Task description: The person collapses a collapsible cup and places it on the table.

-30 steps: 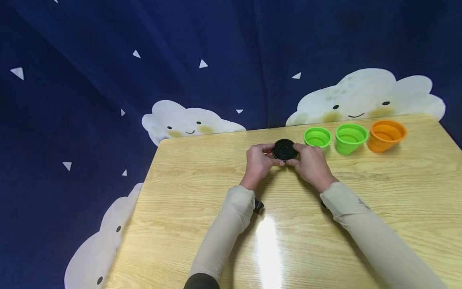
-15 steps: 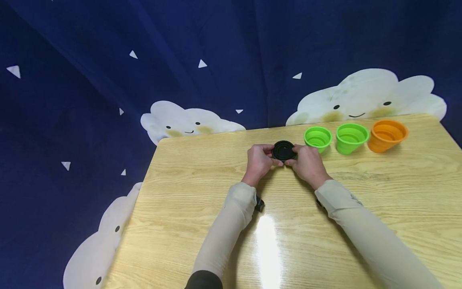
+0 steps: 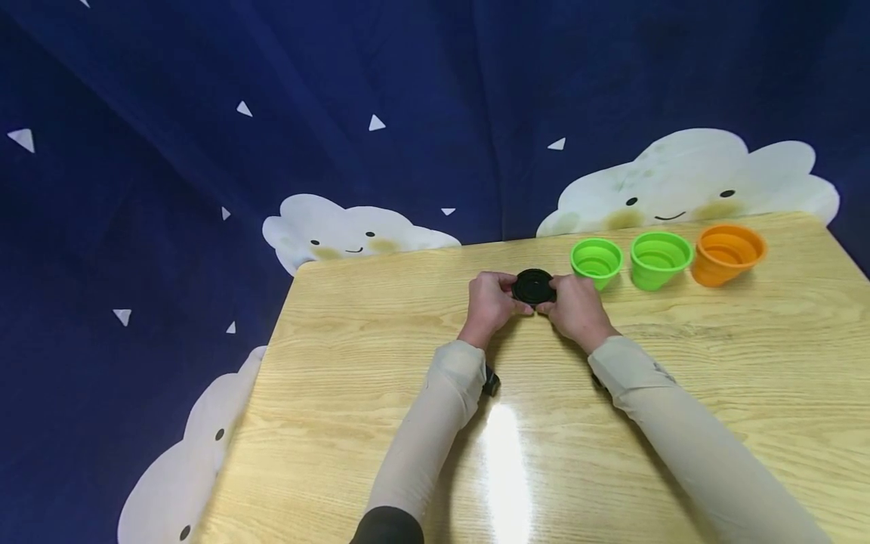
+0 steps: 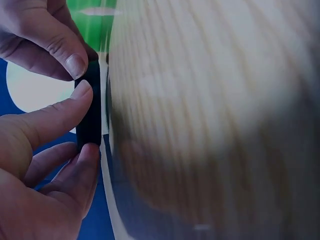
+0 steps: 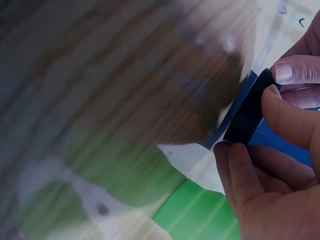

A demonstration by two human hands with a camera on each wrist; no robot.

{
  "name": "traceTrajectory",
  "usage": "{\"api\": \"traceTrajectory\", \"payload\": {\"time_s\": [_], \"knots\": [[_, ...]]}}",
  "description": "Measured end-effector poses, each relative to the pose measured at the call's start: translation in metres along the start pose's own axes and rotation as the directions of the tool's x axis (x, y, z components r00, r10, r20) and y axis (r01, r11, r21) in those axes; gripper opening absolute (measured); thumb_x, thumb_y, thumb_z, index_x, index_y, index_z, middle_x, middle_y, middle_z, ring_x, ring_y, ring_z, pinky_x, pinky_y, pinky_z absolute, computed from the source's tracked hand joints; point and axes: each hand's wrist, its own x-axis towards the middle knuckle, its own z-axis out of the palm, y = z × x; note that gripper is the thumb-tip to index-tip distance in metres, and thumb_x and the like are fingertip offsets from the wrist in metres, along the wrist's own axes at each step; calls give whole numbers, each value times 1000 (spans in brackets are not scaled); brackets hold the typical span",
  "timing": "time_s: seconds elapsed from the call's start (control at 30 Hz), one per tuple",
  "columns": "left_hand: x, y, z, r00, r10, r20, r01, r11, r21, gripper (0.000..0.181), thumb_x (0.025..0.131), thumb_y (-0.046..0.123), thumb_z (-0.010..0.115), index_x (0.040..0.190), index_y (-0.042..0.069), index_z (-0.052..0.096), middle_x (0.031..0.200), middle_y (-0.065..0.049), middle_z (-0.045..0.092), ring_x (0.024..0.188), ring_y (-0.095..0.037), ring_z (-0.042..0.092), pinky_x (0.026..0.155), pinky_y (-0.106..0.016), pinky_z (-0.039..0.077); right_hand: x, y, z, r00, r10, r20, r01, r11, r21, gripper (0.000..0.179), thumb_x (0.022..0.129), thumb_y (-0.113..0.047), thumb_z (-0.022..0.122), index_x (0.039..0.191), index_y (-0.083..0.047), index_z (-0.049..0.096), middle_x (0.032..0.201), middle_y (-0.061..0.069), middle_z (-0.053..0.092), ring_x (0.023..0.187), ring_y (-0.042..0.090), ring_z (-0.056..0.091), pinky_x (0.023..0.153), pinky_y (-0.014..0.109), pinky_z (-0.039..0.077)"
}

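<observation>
In the head view, a round black collapsible cup (image 3: 533, 287) sits between the two hands, folded down to a low disc with rings inside. My left hand (image 3: 491, 304) grips its left side, thumb at the near edge and fingers farther round. From the other side my right hand (image 3: 576, 308) pinches the rim in the same way. Both wrist views show the black cup (image 4: 89, 110) edge-on as a thin band, close over the wooden table (image 3: 353, 355). Thumb tips nearly meet along its near side.
A light green cup (image 3: 596, 261) stands just beyond the right hand, partly overlapped by it. Farther right are a second green cup (image 3: 659, 261) and an orange cup (image 3: 727, 255), both expanded. A dark blue curtain (image 3: 408, 91) with clouds hangs behind the table's back edge.
Both hands have drawn slightly closer together and a little toward the person, with the black cup still between them. The green and orange cups stay where they were.
</observation>
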Motion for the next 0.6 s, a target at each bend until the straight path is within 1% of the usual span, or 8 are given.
{"api": "traceTrajectory", "payload": {"time_s": [0.13,0.27,0.33,0.43,0.6], "knots": [[-1,-2,1,1000,3,19,-3,1000,-4,60,56,7,100,112,4,77,93,-6,76,79,-11,70,71,-16,54,0,-1,0,999,23,40,-22,1000,-20,43,85,-8,82,115,17,66,116,34,64,111,51,59,94,59,50],[-1,-2,1,1000,8,27,-8,1000,10,61,57,9,100,114,5,77,93,-6,76,80,-10,69,72,-17,54,-1,-2,0,997,42,58,-41,999,-26,44,86,-8,81,117,17,64,116,36,63,111,51,59,93,59,51],[-2,-2,1,1000,13,27,-13,1000,16,61,57,10,100,114,6,77,93,-5,76,80,-9,68,72,-17,54,-1,-3,0,997,41,58,-40,999,-30,43,86,-8,81,117,17,64,114,36,64,109,51,60,92,59,51],[-2,-2,1,999,13,33,-13,1000,2,62,58,9,100,115,5,76,93,-6,76,80,-10,68,71,-17,54,-1,-3,0,997,38,64,-35,999,-36,42,86,-8,81,116,17,65,114,36,64,108,51,61,92,58,52],[-3,-2,-1,999,14,37,-14,1000,4,62,57,8,100,114,5,77,94,-6,76,82,-12,67,73,-19,54,-4,-3,-3,997,22,70,-22,1000,-10,51,84,-8,82,123,18,61,121,37,60,113,52,58,96,59,49]]}}
